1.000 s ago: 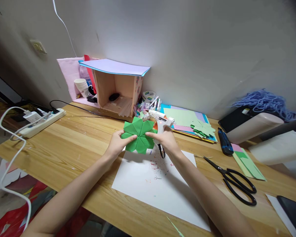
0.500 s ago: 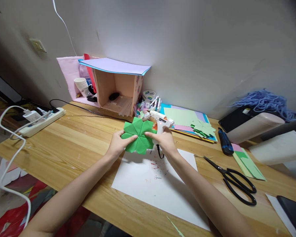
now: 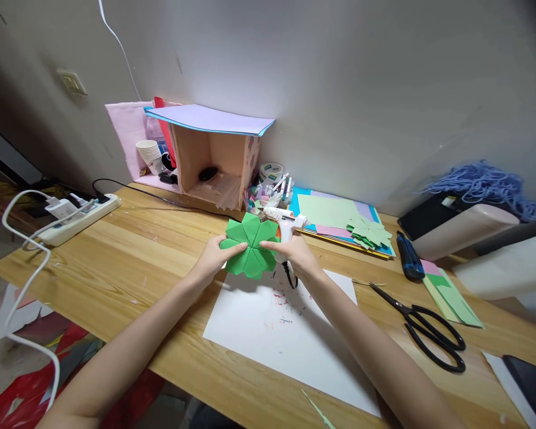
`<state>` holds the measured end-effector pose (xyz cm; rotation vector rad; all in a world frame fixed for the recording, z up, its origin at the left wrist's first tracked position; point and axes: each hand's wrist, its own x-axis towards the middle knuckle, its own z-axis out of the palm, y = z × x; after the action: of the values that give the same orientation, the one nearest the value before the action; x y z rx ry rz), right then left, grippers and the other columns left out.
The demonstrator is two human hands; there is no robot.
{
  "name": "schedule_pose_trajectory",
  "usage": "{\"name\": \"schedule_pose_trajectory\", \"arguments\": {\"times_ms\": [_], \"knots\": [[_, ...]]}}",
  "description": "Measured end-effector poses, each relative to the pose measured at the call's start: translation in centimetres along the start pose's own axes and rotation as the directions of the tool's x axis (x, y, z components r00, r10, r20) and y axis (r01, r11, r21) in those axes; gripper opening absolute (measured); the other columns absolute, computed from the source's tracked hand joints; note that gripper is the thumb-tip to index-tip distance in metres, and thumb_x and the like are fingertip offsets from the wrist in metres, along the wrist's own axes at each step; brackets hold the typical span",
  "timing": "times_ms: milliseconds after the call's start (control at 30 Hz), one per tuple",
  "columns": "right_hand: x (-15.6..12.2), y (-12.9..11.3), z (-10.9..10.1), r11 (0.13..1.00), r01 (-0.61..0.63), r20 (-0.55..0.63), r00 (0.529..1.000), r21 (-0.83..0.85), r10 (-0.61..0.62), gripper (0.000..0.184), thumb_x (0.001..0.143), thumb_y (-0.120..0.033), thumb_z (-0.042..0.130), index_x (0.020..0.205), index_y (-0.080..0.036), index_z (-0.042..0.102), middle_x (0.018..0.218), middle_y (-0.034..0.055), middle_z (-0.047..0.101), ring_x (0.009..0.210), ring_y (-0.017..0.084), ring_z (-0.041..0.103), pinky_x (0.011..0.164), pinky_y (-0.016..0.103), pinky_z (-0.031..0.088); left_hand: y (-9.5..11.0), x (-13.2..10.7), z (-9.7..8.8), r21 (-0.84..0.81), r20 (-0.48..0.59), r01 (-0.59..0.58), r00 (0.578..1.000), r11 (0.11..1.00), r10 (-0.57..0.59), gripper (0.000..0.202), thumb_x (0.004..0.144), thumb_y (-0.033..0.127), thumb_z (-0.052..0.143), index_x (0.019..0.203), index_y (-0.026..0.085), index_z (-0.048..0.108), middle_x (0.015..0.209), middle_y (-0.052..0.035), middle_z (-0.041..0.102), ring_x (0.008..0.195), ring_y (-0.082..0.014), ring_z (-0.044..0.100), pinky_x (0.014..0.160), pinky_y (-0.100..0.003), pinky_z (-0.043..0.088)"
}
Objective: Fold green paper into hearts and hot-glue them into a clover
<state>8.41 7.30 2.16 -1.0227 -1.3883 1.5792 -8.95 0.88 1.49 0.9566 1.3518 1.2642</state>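
Note:
Between my two hands is a green folded-paper flower (image 3: 251,238), its several petals spread and facing me. The thumb of my left hand (image 3: 215,255) presses the petals on the left, with the fingers hidden behind. My right hand (image 3: 297,251) lays its thumb on the right petals. A white hot glue gun (image 3: 288,223) sits behind that thumb, seemingly gripped by the same hand, nozzle to the left and black cord hanging down. Below lies a white paper sheet (image 3: 286,345) with coloured marks.
Black scissors (image 3: 411,313), a blue utility knife (image 3: 410,256) and paper strips (image 3: 453,298) lie right. Pale green paper flowers (image 3: 370,232) rest on coloured sheets (image 3: 328,208). A cardboard box (image 3: 209,152) stands at the back, a power strip (image 3: 80,221) at left.
My right hand and the glue gun have shifted slightly left, closer behind the flower. The flower stays in nearly the same place. The view has moved a little.

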Motion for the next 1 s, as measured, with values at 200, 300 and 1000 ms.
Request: {"name": "schedule_pose_trajectory", "arguments": {"times_ms": [200, 300, 1000], "knots": [[0.2, 1.0, 0.3, 0.994, 0.093, -0.139, 0.985, -0.050, -0.099, 0.056, 0.047, -0.035, 0.079, 0.096, -0.014, 0.062, 0.094, 0.0090, 0.067, 0.084, 0.025, 0.063, 0.073, 0.036, 0.050, -0.3, -0.3, 0.5, 0.059, 0.013, -0.085, 0.996, 0.995, 0.084, 0.044, 0.060, 0.039, 0.074, 0.094, 0.012, 0.067, 0.096, -0.0095, 0.070, 0.087, -0.0239, 0.064, 0.075, -0.032, 0.052], [0.1, 1.0, 0.4, 0.986, 0.134, -0.184, 0.971, -0.101, -0.151, 0.060, 0.047, -0.036, 0.079, 0.100, -0.015, 0.060, 0.095, 0.0082, 0.066, 0.086, 0.024, 0.062, 0.075, 0.035, 0.050, -0.4, -0.4, 0.6, 0.064, 0.002, -0.082, 0.997, 0.995, 0.082, 0.042, 0.060, 0.039, 0.074, 0.092, 0.012, 0.068, 0.096, -0.0088, 0.070, 0.088, -0.0243, 0.064, 0.076, -0.032, 0.052], [-0.1, -2.4, -0.8, 0.986, 0.163, -0.096, 0.983, 0.042, -0.158, 0.029, 0.074, -0.043, 0.057, 0.085, -0.016, 0.057, 0.076, 0.0051, 0.065, 0.060, 0.013, 0.054, 0.055, 0.025, 0.043, 0.2, 1.9, -2.0, -0.234, -0.212, 0.007, 0.976, 0.972, -0.058, 0.025, 0.061, 0.034, 0.069, 0.073, 0.014, 0.060, 0.067, -0.0005, 0.064, 0.061, -0.0120, 0.060, 0.056, -0.022, 0.049]]}}
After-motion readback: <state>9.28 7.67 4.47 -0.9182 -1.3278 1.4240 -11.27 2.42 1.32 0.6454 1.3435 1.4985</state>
